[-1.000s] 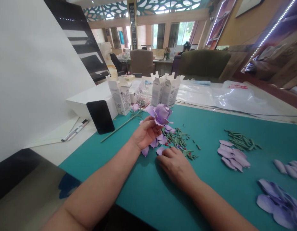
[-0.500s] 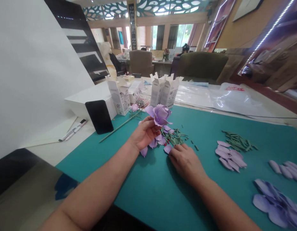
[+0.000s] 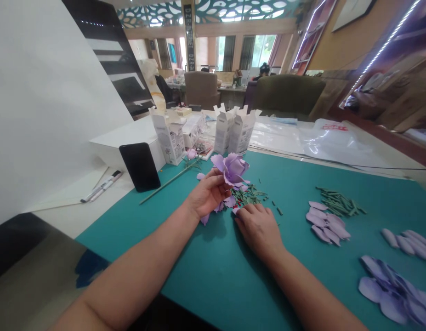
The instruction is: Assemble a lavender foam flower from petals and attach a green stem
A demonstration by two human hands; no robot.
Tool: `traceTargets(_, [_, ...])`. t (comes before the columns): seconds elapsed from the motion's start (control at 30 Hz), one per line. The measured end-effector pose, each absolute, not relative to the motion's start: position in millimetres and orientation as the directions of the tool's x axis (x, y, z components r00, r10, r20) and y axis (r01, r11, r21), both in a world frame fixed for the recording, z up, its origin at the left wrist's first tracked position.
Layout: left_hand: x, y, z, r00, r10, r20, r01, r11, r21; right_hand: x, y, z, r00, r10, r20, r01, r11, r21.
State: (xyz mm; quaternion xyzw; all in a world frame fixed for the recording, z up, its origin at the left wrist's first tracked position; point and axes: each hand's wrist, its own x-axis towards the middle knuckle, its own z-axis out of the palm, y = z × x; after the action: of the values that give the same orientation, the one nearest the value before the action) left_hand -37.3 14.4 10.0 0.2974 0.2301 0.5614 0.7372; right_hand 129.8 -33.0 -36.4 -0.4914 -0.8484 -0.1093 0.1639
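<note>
My left hand (image 3: 210,191) pinches a purple artificial flower (image 3: 232,169) by its underside, holding it above the mat. My right hand (image 3: 259,225) rests low on the green mat (image 3: 213,266) with bent fingers. From under its fingertips pokes the pale edge of a loose purple petal (image 3: 235,210); most of that petal is hidden. Between and behind the hands lies a heap of green leaf and stem pieces (image 3: 250,195) with some red bits, and more purple petals (image 3: 229,202) beside it.
At the right lie green stem pieces (image 3: 340,202), pale petals (image 3: 326,223), rolled petals (image 3: 407,243) and large purple petals (image 3: 395,289). A long-stemmed flower (image 3: 169,179) lies left, near a black phone-like slab (image 3: 139,167). White boxes (image 3: 235,131) stand behind; a person (image 3: 264,70) sits far back.
My right hand has slid slightly left and covers more of the loose petal. The flower in my left hand has tipped and shifted a little to the right. The view has moved slightly.
</note>
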Motion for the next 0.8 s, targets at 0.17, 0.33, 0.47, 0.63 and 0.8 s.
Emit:
traceTargets(0.17, [-35.7,15.7,5.3,0.277,0.961,0.002,-0.692,0.198,0.694,134.7,-28.3,-36.5,-0.440,0.776,0.452,0.865,0.501,-0.018])
traceTargets(0.33, [-41.8,16.8,8.4,0.253,0.967,-0.020,-0.700,0.197,0.686,144.8,-29.1,-29.9,-0.316,0.788,0.528,0.790,0.527,-0.314])
traceTargets(0.47, [-48.6,19.0,12.9,0.203,0.978,-0.042,-0.717,0.178,0.674,146.9,-31.7,-24.0,-0.190,0.862,0.469,0.700,0.454,-0.552])
traceTargets(0.63, [-46.8,20.1,10.0,0.219,0.974,-0.056,-0.710,0.198,0.676,143.4,-33.1,-19.3,-0.113,0.973,0.202,0.539,0.230,-0.810])
traceTargets(0.8, [-44.0,20.0,5.5,0.232,0.970,-0.067,-0.715,0.217,0.664,139.0,-37.5,-8.4,-0.334,0.933,-0.137,0.299,-0.033,-0.954])
